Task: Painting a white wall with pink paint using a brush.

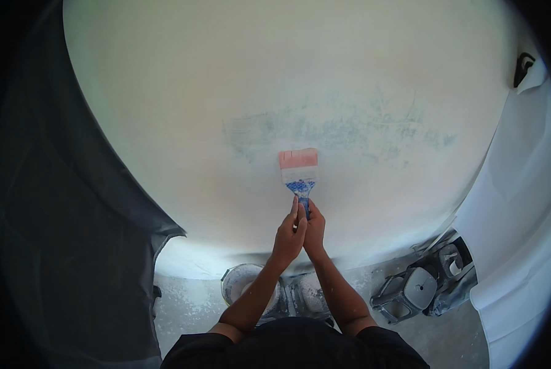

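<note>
Both hands meet on the handle of a wide paintbrush (300,180), which points away from me against a pale wall (201,184). The brush has reddish-pink bristles, a whitened band and a blue patterned handle. My left hand (290,234) lies along the handle's left side with its fingers stretched. On the other side, my right hand (314,228) grips the lower handle. Just beyond the bristles, a streaky blue-grey patch (335,129) runs sideways across the wall. Whether the bristle tips touch the wall, I cannot tell.
Below my forearms stand a whitish-coated bucket (231,281) and a dark, splattered container (312,293). A grey plastic stool (418,288) is at the lower right. Dark sheeting (82,240) hangs left, white sheeting (515,221) right. White splashes mark the concrete floor (183,304).
</note>
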Demonstrator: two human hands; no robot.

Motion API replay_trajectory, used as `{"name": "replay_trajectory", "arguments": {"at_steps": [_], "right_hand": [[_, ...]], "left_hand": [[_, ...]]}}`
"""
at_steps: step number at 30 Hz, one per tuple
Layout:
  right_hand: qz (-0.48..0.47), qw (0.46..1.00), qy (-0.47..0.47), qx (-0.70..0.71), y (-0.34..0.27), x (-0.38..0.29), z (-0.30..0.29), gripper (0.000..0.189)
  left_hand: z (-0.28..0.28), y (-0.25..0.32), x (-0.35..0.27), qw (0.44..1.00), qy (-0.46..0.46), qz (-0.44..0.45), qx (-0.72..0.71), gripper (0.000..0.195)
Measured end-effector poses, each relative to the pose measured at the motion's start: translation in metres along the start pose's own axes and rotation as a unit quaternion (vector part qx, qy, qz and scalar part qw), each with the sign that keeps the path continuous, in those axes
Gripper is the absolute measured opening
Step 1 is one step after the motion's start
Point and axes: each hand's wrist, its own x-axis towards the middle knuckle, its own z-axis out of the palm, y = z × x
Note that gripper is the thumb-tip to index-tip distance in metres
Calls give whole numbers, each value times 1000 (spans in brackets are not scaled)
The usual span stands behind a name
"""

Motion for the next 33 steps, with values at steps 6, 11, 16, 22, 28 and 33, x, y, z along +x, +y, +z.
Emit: {"name": "replay_trajectory", "arguments": {"at_steps": [6,11,16,22,28,33], "right_hand": [[12,1000,-24,15,-38,9,-14,25],[-57,996,-20,67,-81,75,-15,21],[-41,999,6,27,-49,81,-37,20],[47,998,30,-40,13,-5,-59,22],[76,996,23,33,12,-25,-63,22],[17,998,-43,39,-65,26,-30,23]], "left_hand": [[15,25,2,991,47,120,40,70],[5,79,67,986,2,165,9,73],[23,63,77,993,-64,98,-35,74],[57,-28,-1,999,-44,27,9,71],[63,-25,-24,998,-30,47,11,73],[22,47,12,992,17,128,-3,74]]}}
